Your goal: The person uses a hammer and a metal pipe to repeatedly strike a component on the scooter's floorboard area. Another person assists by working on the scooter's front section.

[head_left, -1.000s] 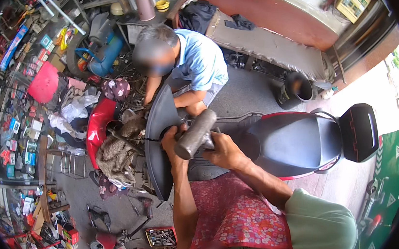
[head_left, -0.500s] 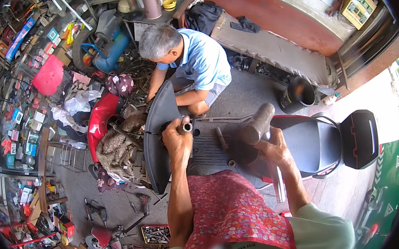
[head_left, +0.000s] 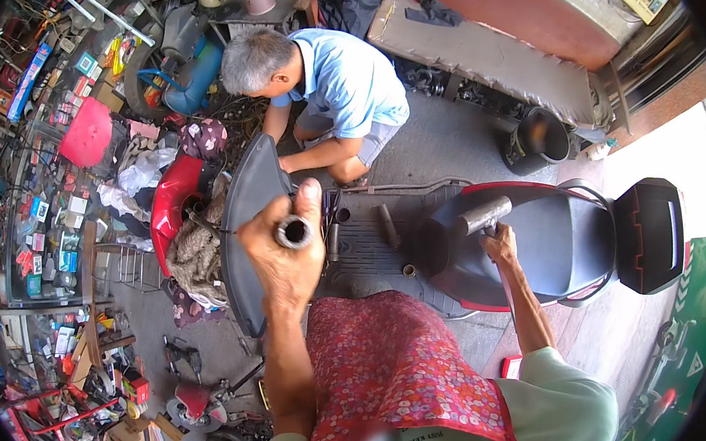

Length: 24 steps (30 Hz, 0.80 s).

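My left hand (head_left: 275, 268) is closed round a metal tube (head_left: 306, 244), held up toward me with its hollow end showing. In my right hand (head_left: 501, 245) is a hammer (head_left: 484, 215) with a thick cylindrical metal head, over the front of a scooter's dark seat (head_left: 532, 239); the hand hides most of its handle. Below and between my hands, the scooter's ribbed footboard (head_left: 361, 264) carries a metal cylinder (head_left: 388, 224), a slimmer metal piece (head_left: 333, 242) and a small ring-shaped part (head_left: 409, 270). The scooter's grey front panel (head_left: 253, 201) stands just left of my left hand.
Across the scooter, a person in a light blue shirt (head_left: 346, 78) crouches with hands behind the front panel. A padded bench (head_left: 473, 57) and black bucket (head_left: 538, 145) stand beyond. Crowded shelves of parts (head_left: 51, 223) line the left side; a red-and-black tool (head_left: 196, 402) lies on the floor.
My left hand has come up closer to me with the tube. My right hand has moved the hammer lower and farther from me, over the seat. The whole view has shifted slightly.
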Each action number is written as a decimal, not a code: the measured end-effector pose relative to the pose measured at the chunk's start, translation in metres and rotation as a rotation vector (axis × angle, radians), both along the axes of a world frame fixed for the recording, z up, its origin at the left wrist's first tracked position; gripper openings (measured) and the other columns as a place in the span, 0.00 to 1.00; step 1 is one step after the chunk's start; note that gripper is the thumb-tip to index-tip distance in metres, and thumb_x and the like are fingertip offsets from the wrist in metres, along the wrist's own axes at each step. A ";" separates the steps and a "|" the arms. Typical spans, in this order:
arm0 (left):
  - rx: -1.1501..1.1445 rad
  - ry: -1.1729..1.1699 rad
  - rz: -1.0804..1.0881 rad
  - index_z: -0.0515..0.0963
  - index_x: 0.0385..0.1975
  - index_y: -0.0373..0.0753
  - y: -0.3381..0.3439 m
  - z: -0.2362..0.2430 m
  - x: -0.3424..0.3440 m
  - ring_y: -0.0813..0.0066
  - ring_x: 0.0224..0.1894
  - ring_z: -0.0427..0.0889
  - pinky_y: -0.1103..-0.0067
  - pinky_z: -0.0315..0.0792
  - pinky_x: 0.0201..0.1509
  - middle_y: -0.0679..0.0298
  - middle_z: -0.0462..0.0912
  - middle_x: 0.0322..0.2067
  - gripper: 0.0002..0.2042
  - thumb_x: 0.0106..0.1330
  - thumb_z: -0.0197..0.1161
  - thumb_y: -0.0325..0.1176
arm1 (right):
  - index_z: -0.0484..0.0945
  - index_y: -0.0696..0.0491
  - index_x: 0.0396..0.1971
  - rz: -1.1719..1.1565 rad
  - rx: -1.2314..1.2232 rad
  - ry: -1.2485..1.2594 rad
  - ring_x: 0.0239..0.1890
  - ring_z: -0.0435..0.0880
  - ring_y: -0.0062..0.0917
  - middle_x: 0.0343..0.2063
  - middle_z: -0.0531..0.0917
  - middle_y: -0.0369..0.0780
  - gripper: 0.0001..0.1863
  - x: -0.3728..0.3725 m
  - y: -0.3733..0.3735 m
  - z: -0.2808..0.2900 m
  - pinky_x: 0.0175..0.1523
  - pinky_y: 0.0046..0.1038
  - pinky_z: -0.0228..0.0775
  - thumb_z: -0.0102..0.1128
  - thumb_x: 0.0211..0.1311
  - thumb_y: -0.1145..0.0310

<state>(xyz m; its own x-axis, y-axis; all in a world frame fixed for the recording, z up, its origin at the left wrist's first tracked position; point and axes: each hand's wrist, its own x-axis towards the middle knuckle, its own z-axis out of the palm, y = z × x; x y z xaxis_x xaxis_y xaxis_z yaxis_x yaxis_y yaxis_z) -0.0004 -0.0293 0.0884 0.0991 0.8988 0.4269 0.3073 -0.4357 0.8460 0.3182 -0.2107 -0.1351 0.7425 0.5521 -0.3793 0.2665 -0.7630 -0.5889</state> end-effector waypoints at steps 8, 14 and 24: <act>0.124 0.136 0.081 0.59 0.09 0.36 -0.027 0.023 0.019 0.75 0.09 0.59 0.75 0.51 0.15 0.64 0.61 0.09 0.19 0.58 0.60 0.26 | 0.79 0.59 0.31 0.064 -0.035 -0.137 0.32 0.82 0.44 0.24 0.81 0.52 0.18 -0.001 -0.001 -0.022 0.40 0.37 0.70 0.58 0.39 0.64; 0.260 0.075 -0.236 0.60 0.11 0.36 -0.041 0.017 0.039 0.68 0.09 0.63 0.76 0.56 0.15 0.62 0.62 0.08 0.16 0.53 0.61 0.22 | 0.78 0.61 0.32 0.013 -0.115 -0.091 0.30 0.82 0.43 0.23 0.81 0.52 0.20 0.001 0.005 -0.013 0.40 0.37 0.71 0.60 0.39 0.63; 0.188 0.054 -0.369 0.57 0.11 0.38 -0.030 0.011 0.028 0.66 0.08 0.58 0.75 0.53 0.15 0.65 0.56 0.08 0.20 0.51 0.67 0.23 | 0.79 0.61 0.32 -0.006 -0.152 -0.080 0.39 0.80 0.48 0.29 0.81 0.55 0.20 0.004 0.005 -0.014 0.45 0.38 0.70 0.61 0.39 0.62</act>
<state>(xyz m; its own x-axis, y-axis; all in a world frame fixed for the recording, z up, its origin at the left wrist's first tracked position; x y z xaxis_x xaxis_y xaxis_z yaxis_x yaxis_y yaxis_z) 0.0276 -0.0592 0.0995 0.4271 0.7058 0.5652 0.1436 -0.6701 0.7282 0.3222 -0.2053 -0.1487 0.7767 0.4888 -0.3972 0.3036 -0.8431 -0.4439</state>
